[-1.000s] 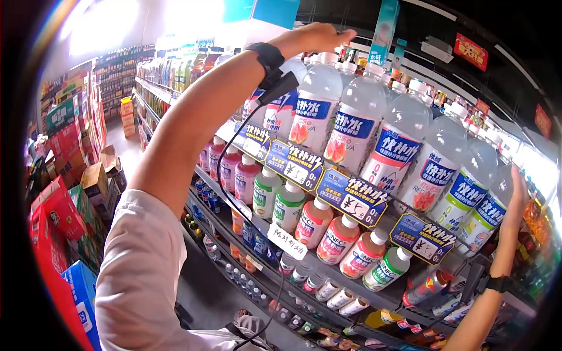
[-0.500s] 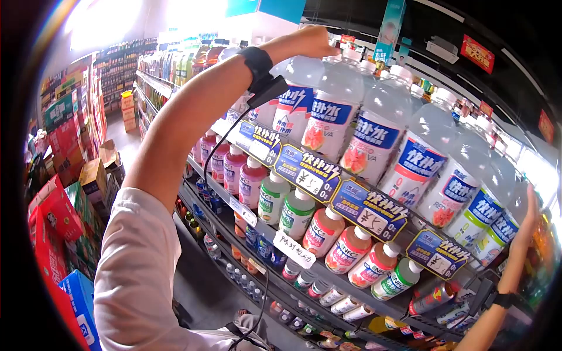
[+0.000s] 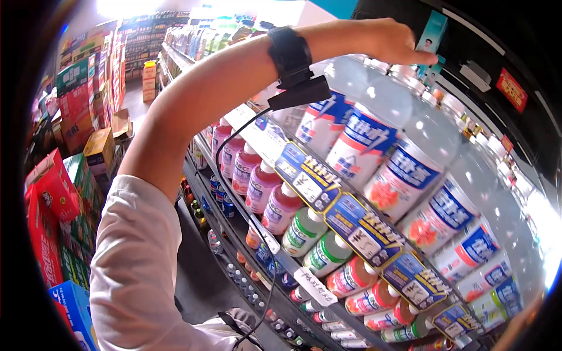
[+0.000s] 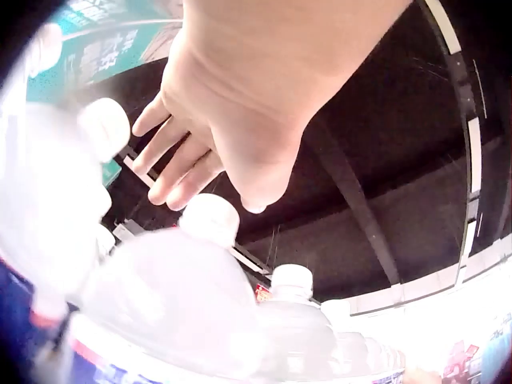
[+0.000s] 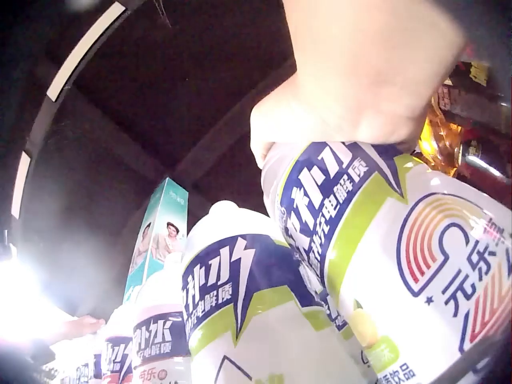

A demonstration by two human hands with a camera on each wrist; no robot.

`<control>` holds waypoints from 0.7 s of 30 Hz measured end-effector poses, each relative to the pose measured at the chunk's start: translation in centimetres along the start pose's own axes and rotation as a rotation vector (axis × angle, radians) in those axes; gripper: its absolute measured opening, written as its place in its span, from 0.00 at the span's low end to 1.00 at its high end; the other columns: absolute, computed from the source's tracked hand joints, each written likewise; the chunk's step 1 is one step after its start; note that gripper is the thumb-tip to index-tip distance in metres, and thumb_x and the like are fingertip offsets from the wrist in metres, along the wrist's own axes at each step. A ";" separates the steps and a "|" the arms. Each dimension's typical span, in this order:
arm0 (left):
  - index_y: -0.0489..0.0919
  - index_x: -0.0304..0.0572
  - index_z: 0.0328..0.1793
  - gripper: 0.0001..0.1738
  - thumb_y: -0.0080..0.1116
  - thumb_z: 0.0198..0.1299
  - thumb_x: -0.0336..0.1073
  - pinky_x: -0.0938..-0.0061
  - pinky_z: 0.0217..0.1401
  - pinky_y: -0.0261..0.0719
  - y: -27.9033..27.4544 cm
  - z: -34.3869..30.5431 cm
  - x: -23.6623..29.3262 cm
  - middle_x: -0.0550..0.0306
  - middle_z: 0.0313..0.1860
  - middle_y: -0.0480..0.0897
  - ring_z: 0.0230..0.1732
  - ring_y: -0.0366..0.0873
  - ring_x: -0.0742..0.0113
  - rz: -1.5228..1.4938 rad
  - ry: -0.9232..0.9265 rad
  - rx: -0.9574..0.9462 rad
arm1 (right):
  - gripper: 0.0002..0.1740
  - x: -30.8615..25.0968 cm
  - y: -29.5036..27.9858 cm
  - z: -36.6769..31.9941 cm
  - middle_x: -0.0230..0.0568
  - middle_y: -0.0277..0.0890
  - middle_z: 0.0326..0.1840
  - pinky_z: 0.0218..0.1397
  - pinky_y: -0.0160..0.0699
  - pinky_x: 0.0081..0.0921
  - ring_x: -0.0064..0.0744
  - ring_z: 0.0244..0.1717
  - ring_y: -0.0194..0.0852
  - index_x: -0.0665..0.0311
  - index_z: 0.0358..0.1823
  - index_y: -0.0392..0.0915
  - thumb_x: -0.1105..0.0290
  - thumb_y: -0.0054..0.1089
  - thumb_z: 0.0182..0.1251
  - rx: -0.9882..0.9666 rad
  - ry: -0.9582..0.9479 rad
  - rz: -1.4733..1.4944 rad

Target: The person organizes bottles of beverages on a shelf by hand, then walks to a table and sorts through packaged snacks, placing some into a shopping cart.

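Observation:
My left hand [image 3: 392, 44] reaches over the front row of large clear bottles with white caps and blue-and-white labels. Seen from the left wrist, its fingers [image 4: 192, 172] are stretched out, with the fingertips right at a white bottle cap [image 4: 210, 218]. The palm holds nothing. At the right end of the row, my right hand [image 5: 344, 104] lies against the shoulder of a large bottle with a lime-green band [image 5: 400, 240]; its fingers are hidden behind the bottle. In the head view, the right arm is a blur at the lower right edge.
Price cards [image 3: 363, 231] line the shelf edge. Below stand smaller pink, green and red-labelled bottles [image 3: 304, 231]. A cable [image 3: 222, 175] runs from the left wrist across the shelf front. Stacked cartons [image 3: 52, 193] border the aisle floor on the left.
My left hand has moved right along the bottle tops, its fingers now straighter than half a second ago. The head view has shifted, bringing the bottles rightward and the right hand to the edge.

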State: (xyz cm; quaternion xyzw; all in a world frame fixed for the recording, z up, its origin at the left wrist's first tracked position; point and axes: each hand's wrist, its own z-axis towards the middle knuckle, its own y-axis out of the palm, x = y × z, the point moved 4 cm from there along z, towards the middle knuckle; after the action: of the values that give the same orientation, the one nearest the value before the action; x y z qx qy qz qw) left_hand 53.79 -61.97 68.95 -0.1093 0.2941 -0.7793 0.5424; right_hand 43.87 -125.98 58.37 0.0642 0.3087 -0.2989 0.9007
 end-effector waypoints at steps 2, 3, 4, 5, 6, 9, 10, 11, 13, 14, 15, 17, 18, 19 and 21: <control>0.87 0.38 0.31 0.44 0.37 0.63 0.73 0.63 0.46 0.79 -0.8 -1.0 -1.4 0.47 0.30 0.86 0.36 0.84 0.52 -0.053 -0.116 -0.068 | 0.25 -0.3 -0.3 -0.1 0.41 0.67 0.67 0.72 0.58 0.32 0.35 0.66 0.64 0.66 0.68 0.67 0.60 0.39 0.78 0.011 -0.045 -0.129; 0.86 0.37 0.30 0.44 0.38 0.64 0.72 0.63 0.45 0.79 -0.4 -1.3 -2.4 0.47 0.29 0.85 0.36 0.84 0.52 -0.064 -0.089 -0.084 | 0.24 -0.5 -0.2 -0.2 0.41 0.67 0.66 0.72 0.58 0.33 0.35 0.66 0.64 0.66 0.68 0.67 0.61 0.39 0.78 0.012 -0.071 -0.177; 0.86 0.37 0.30 0.43 0.39 0.64 0.71 0.62 0.45 0.79 0.5 -1.5 -3.6 0.47 0.29 0.85 0.36 0.84 0.51 -0.077 -0.062 -0.099 | 0.24 -0.5 -0.8 -0.6 0.41 0.68 0.66 0.72 0.58 0.34 0.36 0.65 0.65 0.66 0.68 0.67 0.61 0.39 0.78 0.022 -0.091 -0.273; 0.86 0.37 0.30 0.40 0.41 0.65 0.69 0.62 0.45 0.79 1.7 -1.3 -4.4 0.47 0.30 0.85 0.37 0.84 0.51 -0.060 0.011 -0.133 | 0.24 -0.6 -1.1 -0.7 0.42 0.68 0.65 0.72 0.58 0.34 0.36 0.65 0.65 0.66 0.67 0.67 0.61 0.39 0.78 0.024 -0.112 -0.347; 0.85 0.37 0.31 0.38 0.44 0.65 0.66 0.63 0.45 0.79 2.9 -1.1 -5.4 0.47 0.30 0.85 0.38 0.84 0.51 -0.046 0.085 -0.165 | 0.24 -0.7 -1.6 -0.9 0.42 0.68 0.65 0.72 0.58 0.35 0.36 0.64 0.65 0.66 0.67 0.68 0.62 0.39 0.77 0.021 -0.135 -0.430; 0.85 0.36 0.37 0.35 0.45 0.66 0.64 0.62 0.45 0.80 2.2 -2.2 -5.1 0.45 0.33 0.85 0.37 0.84 0.50 0.042 0.076 -0.214 | 0.23 -0.8 -2.5 -1.7 0.42 0.70 0.63 0.72 0.58 0.37 0.37 0.63 0.66 0.67 0.66 0.69 0.63 0.40 0.77 0.008 -0.206 -0.717; 0.84 0.36 0.39 0.35 0.46 0.66 0.64 0.62 0.45 0.81 2.4 -1.5 -5.4 0.44 0.34 0.85 0.38 0.84 0.49 0.026 0.064 -0.243 | 0.23 -0.9 -2.8 -2.0 0.43 0.70 0.63 0.72 0.58 0.37 0.38 0.63 0.67 0.67 0.66 0.69 0.63 0.40 0.77 -0.003 -0.234 -0.845; 0.84 0.35 0.42 0.34 0.46 0.66 0.63 0.61 0.44 0.81 2.4 -1.3 -5.7 0.43 0.35 0.85 0.38 0.84 0.48 0.008 0.054 -0.272 | 0.22 -1.0 -3.0 -2.4 0.43 0.70 0.62 0.72 0.58 0.38 0.38 0.62 0.67 0.67 0.65 0.69 0.63 0.40 0.77 -0.018 -0.272 -0.997; 0.83 0.32 0.43 0.34 0.46 0.67 0.62 0.59 0.45 0.82 1.4 -2.4 -5.1 0.40 0.36 0.85 0.39 0.84 0.46 -0.065 -0.011 -0.278 | 0.22 -1.3 -2.8 -3.1 0.43 0.71 0.61 0.72 0.58 0.39 0.39 0.61 0.68 0.67 0.65 0.70 0.64 0.41 0.77 -0.044 -0.382 -1.379; 0.82 0.31 0.44 0.34 0.46 0.67 0.61 0.58 0.45 0.82 1.0 -2.6 -4.8 0.39 0.37 0.84 0.39 0.84 0.45 -0.100 -0.036 -0.280 | 0.22 -1.3 -2.6 -3.5 0.44 0.71 0.61 0.72 0.58 0.40 0.39 0.61 0.68 0.67 0.64 0.70 0.64 0.41 0.76 -0.038 -0.454 -1.636; 0.82 0.28 0.43 0.34 0.46 0.67 0.59 0.56 0.46 0.82 1.0 -2.7 -4.7 0.38 0.36 0.84 0.41 0.84 0.42 -0.077 0.030 -0.155 | 0.21 -1.4 -2.5 -3.8 0.44 0.72 0.60 0.72 0.58 0.41 0.40 0.60 0.69 0.68 0.64 0.70 0.65 0.41 0.76 0.002 -0.529 -1.918; 0.82 0.27 0.44 0.33 0.46 0.67 0.57 0.56 0.46 0.82 1.5 -2.1 -4.9 0.38 0.36 0.85 0.41 0.84 0.42 -0.104 -0.012 -0.176 | 0.21 -1.9 -2.8 -4.7 0.44 0.72 0.60 0.72 0.58 0.42 0.41 0.59 0.69 0.68 0.63 0.71 0.65 0.41 0.76 0.114 -0.638 -2.356; 0.82 0.27 0.45 0.33 0.46 0.67 0.57 0.56 0.46 0.82 1.0 -2.2 -4.5 0.39 0.36 0.85 0.41 0.84 0.42 -0.112 -0.029 -0.184 | 0.21 -2.1 -2.9 -4.9 0.44 0.73 0.59 0.72 0.58 0.42 0.41 0.59 0.70 0.68 0.63 0.71 0.66 0.42 0.76 0.121 -0.657 -2.405; 0.82 0.27 0.45 0.33 0.46 0.67 0.57 0.56 0.45 0.82 0.5 -2.3 -4.4 0.39 0.37 0.85 0.41 0.84 0.43 -0.115 -0.044 -0.194 | 0.20 -2.1 -3.1 -5.2 0.45 0.73 0.59 0.72 0.58 0.43 0.41 0.58 0.70 0.68 0.63 0.71 0.66 0.42 0.76 0.117 -0.671 -2.432; 0.82 0.28 0.44 0.34 0.46 0.67 0.59 0.57 0.44 0.82 -0.2 -3.1 -4.1 0.39 0.39 0.84 0.41 0.84 0.44 -0.136 -0.075 -0.225 | 0.20 -2.4 -3.1 -5.6 0.45 0.74 0.58 0.72 0.58 0.44 0.42 0.57 0.71 0.68 0.62 0.72 0.67 0.42 0.76 0.113 -0.695 -2.484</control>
State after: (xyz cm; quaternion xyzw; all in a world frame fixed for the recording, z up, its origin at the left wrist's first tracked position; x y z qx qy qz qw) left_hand 53.70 -57.10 67.19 -0.2184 0.3511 -0.7716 0.4833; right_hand 37.70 -125.60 55.56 -0.3071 -0.1012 -0.9450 0.0497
